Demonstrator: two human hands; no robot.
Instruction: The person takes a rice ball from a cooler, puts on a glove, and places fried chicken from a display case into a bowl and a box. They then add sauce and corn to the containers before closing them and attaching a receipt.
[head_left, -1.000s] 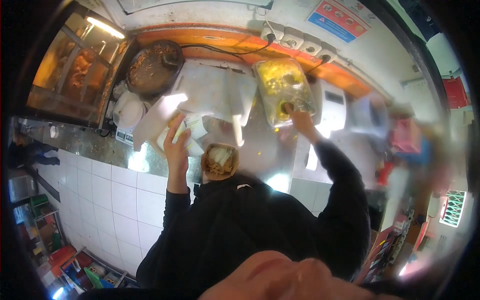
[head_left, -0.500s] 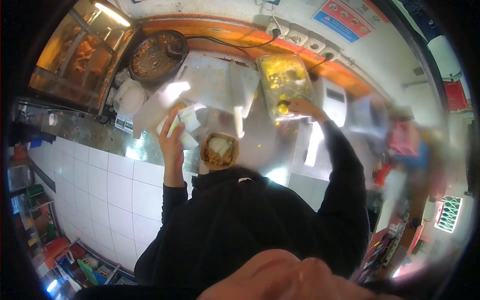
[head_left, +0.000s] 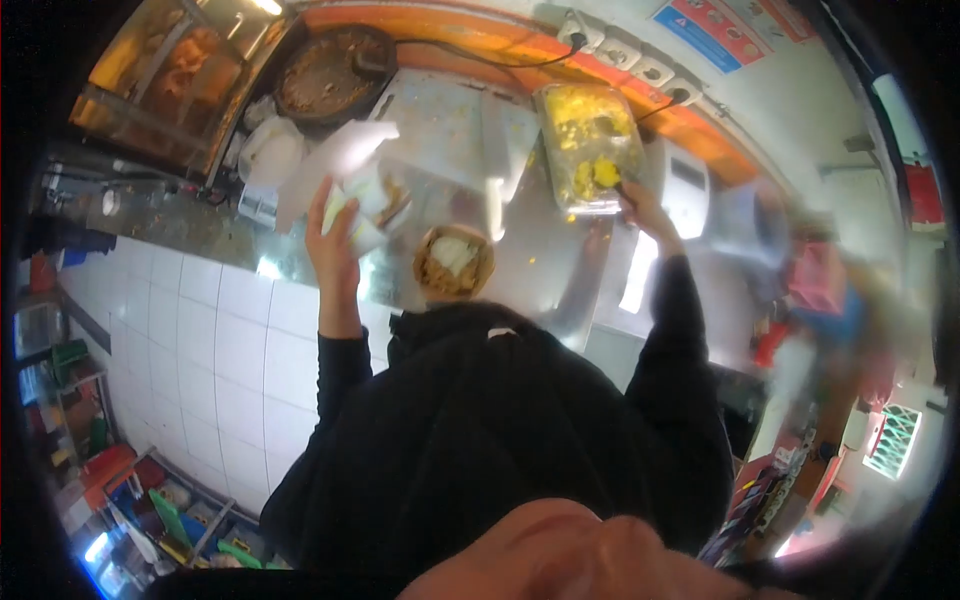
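Note:
My left hand [head_left: 333,240] is closed around a white printed paper food box [head_left: 368,222], tilted, with some brown food at its far side. At the right, my right hand [head_left: 648,210] grips a dark-handled spoon [head_left: 617,185] over the near right part of a tray [head_left: 598,208]. The spoon's bowl is at a clump of yellow food [head_left: 605,170]; more yellow food lies along the tray's far end and near left. Between my hands, close to my body, a brown paper bowl [head_left: 487,268] holds brown food topped with white sauce [head_left: 456,252].
A white-handled knife [head_left: 495,208] lies on a pale cutting board [head_left: 430,115]. Behind it stands a dark round pan [head_left: 330,85] of crumbs. A lit display case [head_left: 165,90] is at far left, a white device [head_left: 685,190] right of the tray. Yellow bits dot the counter.
My right hand has drawn back from the tray's near edge, bringing the spoon into view. The paper box in my left hand has tilted, showing food. The whole view has shifted slightly.

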